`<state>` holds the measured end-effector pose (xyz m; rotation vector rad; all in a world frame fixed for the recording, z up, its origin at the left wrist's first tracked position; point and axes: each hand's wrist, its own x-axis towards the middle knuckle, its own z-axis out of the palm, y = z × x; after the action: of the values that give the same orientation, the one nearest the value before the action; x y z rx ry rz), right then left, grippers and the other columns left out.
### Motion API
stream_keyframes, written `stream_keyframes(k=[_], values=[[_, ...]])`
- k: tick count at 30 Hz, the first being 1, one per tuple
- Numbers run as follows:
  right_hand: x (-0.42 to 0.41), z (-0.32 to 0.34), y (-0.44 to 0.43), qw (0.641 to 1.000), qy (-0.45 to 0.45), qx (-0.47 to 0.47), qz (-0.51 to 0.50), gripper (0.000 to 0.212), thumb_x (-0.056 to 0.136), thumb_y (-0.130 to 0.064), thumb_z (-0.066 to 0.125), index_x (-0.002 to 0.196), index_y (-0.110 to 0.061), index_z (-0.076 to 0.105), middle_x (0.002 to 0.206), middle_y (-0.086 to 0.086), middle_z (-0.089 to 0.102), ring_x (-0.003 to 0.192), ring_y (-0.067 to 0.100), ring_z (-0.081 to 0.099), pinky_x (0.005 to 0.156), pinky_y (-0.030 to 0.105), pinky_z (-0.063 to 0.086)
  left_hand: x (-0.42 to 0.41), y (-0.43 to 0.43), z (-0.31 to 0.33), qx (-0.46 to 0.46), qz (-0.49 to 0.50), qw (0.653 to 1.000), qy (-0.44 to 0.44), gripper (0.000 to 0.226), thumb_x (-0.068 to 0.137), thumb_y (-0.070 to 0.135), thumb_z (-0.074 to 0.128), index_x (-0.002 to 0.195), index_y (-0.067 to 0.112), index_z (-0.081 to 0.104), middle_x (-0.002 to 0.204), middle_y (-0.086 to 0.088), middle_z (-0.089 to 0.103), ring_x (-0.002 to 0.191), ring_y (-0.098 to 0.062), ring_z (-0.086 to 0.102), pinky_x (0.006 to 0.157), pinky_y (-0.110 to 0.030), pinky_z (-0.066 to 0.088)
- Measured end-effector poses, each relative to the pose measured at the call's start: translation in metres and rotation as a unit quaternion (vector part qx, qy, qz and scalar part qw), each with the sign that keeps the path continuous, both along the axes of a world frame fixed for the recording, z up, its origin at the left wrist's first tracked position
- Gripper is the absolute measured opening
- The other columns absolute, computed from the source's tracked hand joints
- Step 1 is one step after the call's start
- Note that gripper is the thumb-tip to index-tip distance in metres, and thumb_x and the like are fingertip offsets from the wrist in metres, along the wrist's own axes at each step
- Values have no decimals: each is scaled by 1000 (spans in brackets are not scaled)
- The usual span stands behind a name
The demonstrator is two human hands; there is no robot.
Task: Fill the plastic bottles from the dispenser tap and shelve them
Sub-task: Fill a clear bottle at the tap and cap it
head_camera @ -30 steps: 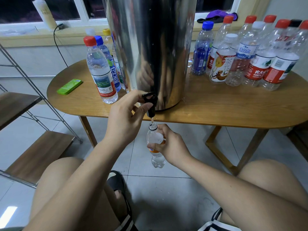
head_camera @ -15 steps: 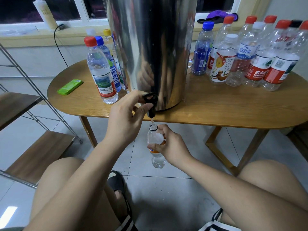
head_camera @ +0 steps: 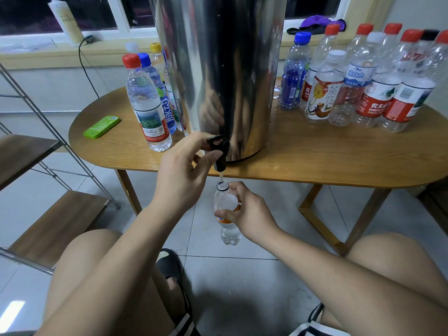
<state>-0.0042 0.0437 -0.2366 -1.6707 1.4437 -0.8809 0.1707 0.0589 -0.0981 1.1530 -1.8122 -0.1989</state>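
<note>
Left hand (head_camera: 184, 175) pinches black tap (head_camera: 219, 152); right hand (head_camera: 251, 214) grips small clear orange-labelled plastic bottle (head_camera: 226, 207), mouth just under tap, beyond near edge of oval wooden table (head_camera: 327, 161), over grey tiled floor (head_camera: 242, 275). Steel dispenser (head_camera: 223, 69) at edge. Wood-and-metal shelf rack (head_camera: 60, 221) left.

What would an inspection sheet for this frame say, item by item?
Surface: wooden table carrying the steel dispenser at its front edge.
Job's things: uncapped bottle held under the black tap, a thin stream running into its mouth; capped bottles stand left of the dispenser, further bottles at its right.
Clutter: green flat case on the table's left end.
Hands: left hand pinches the tap; right hand grips the bottle.
Cables: black cable drops from the windowsill behind the table.
Surroundings: wooden shelf rack at left; white bottle and purple cloth on the windowsill; tiled floor.
</note>
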Motion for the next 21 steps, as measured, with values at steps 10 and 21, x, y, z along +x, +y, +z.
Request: stream_keyframes(k=[10,21], values=[[0,-2,0,1000,5,-5,1,70,78,-45,96,135,-33,57,131,-11,70,124,13,64,106,38,54,0,1,1,0,-1,1000,1,14,103,12,74,117,16,72,103,4,74,100,-3,65,78,-31,54],[0,-2,0,1000,-1,-6,0,69,76,-45,96,133,-33,58,132,-12,71,125,11,65,106,38,54,0,-1,-1,-2,-3,1000,2,15,103,12,74,117,16,73,102,5,74,98,-10,67,79,-38,55]])
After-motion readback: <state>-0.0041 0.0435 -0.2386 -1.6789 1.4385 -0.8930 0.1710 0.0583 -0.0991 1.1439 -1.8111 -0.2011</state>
